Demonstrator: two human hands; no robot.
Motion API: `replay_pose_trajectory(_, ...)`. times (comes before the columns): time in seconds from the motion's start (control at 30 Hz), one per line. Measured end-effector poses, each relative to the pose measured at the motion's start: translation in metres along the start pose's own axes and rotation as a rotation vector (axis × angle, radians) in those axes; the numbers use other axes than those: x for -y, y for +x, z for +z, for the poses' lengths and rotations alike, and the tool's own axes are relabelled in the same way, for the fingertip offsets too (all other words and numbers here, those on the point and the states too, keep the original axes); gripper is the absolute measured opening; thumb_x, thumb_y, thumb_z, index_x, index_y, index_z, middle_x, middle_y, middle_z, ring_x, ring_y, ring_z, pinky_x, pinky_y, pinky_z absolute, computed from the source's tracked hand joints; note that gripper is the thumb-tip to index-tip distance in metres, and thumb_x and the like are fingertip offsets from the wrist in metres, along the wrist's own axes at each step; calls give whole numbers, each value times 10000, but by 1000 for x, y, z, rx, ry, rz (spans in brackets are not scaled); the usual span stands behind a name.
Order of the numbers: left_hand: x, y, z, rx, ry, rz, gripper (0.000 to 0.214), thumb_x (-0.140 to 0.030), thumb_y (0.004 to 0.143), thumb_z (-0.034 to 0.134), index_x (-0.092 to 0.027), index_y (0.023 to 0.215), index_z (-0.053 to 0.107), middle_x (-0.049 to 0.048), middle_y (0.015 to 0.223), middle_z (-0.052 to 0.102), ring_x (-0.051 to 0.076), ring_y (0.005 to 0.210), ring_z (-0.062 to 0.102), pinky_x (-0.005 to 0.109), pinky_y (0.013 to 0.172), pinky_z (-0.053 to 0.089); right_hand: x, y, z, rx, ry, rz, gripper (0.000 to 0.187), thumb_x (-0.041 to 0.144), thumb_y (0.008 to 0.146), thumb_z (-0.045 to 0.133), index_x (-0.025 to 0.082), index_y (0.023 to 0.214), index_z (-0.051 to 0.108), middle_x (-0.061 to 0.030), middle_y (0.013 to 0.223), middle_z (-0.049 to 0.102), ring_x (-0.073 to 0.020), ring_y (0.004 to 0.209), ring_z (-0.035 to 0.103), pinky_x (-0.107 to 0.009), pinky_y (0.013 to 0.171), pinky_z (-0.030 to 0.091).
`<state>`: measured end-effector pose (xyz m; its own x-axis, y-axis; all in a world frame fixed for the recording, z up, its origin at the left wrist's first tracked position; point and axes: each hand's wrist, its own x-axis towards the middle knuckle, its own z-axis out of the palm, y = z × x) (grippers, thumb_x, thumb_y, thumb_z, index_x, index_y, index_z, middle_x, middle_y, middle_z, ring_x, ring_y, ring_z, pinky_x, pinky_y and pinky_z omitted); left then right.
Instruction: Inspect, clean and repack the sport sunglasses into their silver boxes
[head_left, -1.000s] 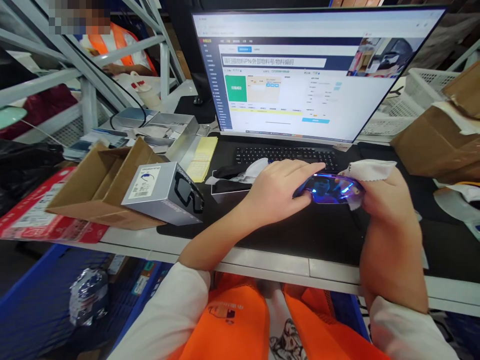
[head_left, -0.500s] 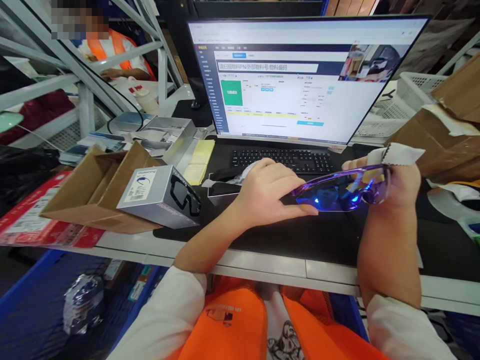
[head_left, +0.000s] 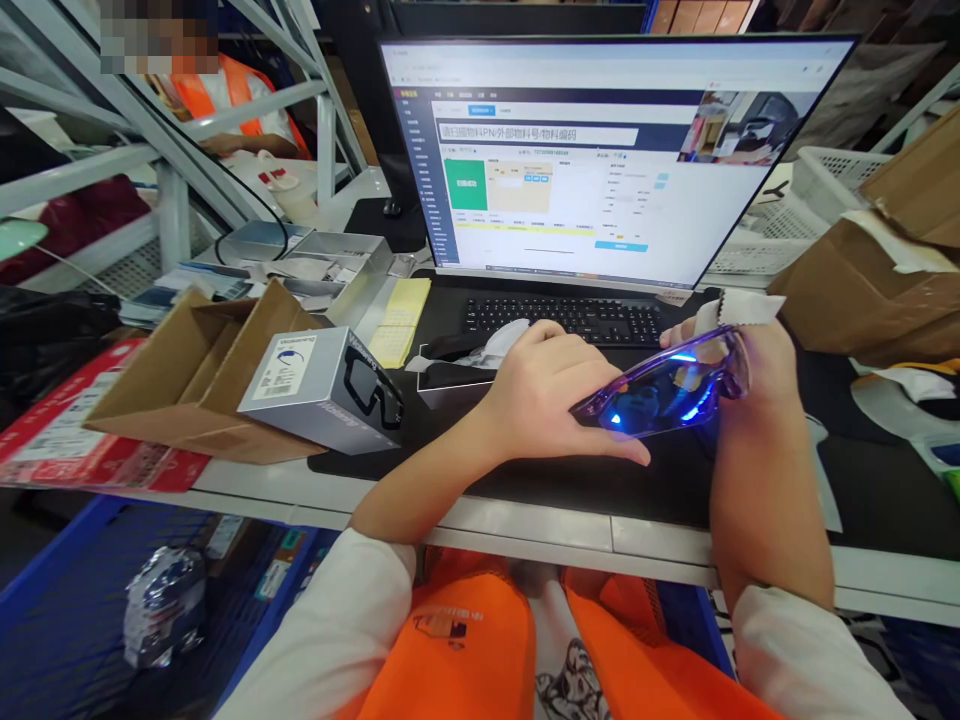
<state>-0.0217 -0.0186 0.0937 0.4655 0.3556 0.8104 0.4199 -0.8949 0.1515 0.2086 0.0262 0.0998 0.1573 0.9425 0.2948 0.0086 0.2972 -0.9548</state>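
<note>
A pair of wraparound sunglasses (head_left: 664, 388) with purple frame and blue mirrored lens is held tilted over the black mat. My left hand (head_left: 544, 395) is closed around its left end, thumb stretched out below the lens. At the other end, my right hand (head_left: 776, 365) grips the glasses from behind, its fingers partly hidden by them. A white zigzag-edged piece, cloth or paper (head_left: 750, 310), sticks up at the right hand. Left of my hands stands a grey glasses box (head_left: 319, 395), and an open case or tray (head_left: 450, 390) with white wrapping lies behind my left wrist.
A monitor (head_left: 600, 200) and black keyboard (head_left: 570, 318) stand behind my hands. An open cardboard box (head_left: 195, 400) and yellow paper pad (head_left: 401, 322) are at left. A brown carton (head_left: 847, 280) is at right. A blue crate (head_left: 67, 590) sits below the table edge. A co-worker (head_left: 240, 105) is beyond the frame.
My right hand has moved left, and the sunglasses have shifted left and tilted more, right end up. My left thumb now stands away from the lens. A tan panel appears on the monitor.
</note>
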Motion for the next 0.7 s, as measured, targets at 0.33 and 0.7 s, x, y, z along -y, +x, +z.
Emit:
replay_pose_trajectory(0.33,13,-2,-3,-24,26,-32,608,-813,808,595,-215,895,655,-8,744,691,150,695,634,360,766,395,4,-4,-2,-114,107,80,346,472,551,816,207,608,601,-28,587,614,-172,537,555,-310,492,442)
replay_pose_trajectory(0.7,27,0,-8,85,68,-248,623,-802,860,527,-199,896,679,31,801,731,195,758,670,367,796,440,0,-4,-7,-185,157,-52,369,470,645,827,234,609,547,36,546,512,-151,538,547,-323,615,529)
